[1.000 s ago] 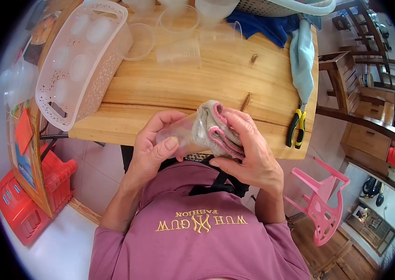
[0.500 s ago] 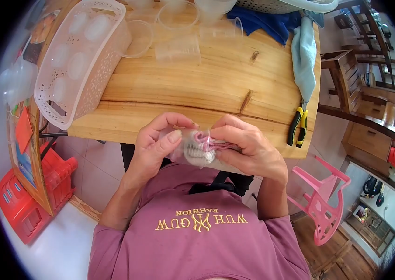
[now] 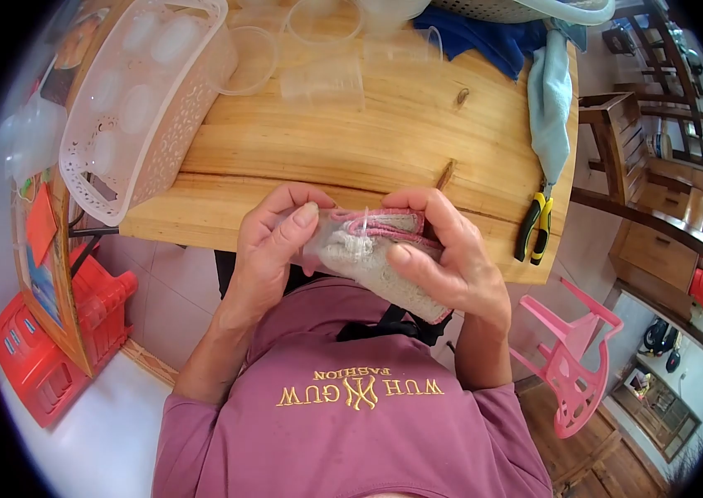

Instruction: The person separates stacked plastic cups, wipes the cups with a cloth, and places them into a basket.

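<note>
My left hand (image 3: 273, 241) is wrapped round a clear plastic cup (image 3: 315, 246), held on its side at the table's front edge. A grey cloth with pink edging (image 3: 393, 270) is folded at the cup's mouth, and part of it shows inside the clear wall. My right hand (image 3: 455, 261) grips the cloth, thumb on the near side and fingers behind. Both hands are just above my lap, close to the wooden table (image 3: 327, 149).
A pink perforated basket (image 3: 170, 124) with several clear cups stands at the left. More clear cups (image 3: 322, 83) are at the back. Pliers (image 3: 534, 228), a light blue cloth (image 3: 549, 108) and a dark blue cloth (image 3: 484, 37) lie right. A pink chair (image 3: 571, 357) stands beyond.
The cloth has turned and shifted between my hands; its folds now spread wider to the right of the cup's mouth. My right fingers have spread further round the cloth.
</note>
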A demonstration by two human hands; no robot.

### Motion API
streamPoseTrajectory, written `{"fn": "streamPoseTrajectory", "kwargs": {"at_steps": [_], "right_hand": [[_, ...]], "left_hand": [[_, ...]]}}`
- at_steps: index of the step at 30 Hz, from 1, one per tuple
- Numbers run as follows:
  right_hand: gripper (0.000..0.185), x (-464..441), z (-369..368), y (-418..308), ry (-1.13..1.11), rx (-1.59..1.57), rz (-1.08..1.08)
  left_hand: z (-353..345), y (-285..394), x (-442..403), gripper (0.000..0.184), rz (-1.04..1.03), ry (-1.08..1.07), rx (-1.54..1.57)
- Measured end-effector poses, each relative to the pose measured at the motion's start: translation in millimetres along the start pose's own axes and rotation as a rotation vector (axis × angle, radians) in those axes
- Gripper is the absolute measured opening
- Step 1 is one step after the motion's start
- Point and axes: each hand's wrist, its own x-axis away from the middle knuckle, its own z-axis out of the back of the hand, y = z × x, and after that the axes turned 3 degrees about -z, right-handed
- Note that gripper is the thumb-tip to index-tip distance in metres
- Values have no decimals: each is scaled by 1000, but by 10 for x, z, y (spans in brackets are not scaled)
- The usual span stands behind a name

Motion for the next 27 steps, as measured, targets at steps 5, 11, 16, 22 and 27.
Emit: {"fn": "streamPoseTrajectory", "kwargs": {"at_steps": [5, 11, 16, 22, 27], "right_hand": [[75, 143, 47, -154, -64, 308, 202], [68, 208, -47, 98, 136, 111, 4], [34, 103, 49, -71, 13, 203, 233], [28, 0, 43, -152, -114, 365, 188], [27, -43, 32, -73, -95, 246, 192]], "left_hand": [[-5, -36, -35, 29, 34, 69, 105], [-28, -7, -43, 30, -11, 75, -122], [-18, 8, -43, 32, 1, 43, -166], [12, -10, 8, 31, 12, -5, -239], [48, -60, 9, 28, -65, 51, -136]]}}
